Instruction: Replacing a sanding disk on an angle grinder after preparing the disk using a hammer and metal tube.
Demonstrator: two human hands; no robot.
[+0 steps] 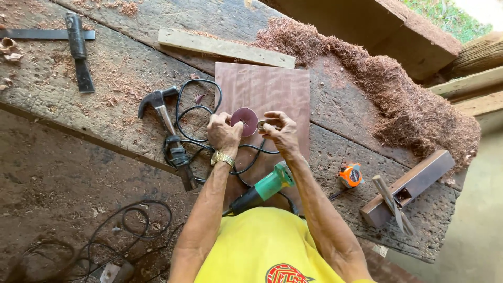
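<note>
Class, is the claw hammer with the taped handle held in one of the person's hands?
No: the claw hammer lies on the workbench, untouched.

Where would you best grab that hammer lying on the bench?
Probably by the bare stretch of the hammer handle just below the head, coming from above. It lies flat with that part uncovered, while the lower handle sits tangled in the black cord.

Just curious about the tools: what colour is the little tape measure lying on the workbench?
The tape measure is orange with black trim, seen in the head view.
</note>
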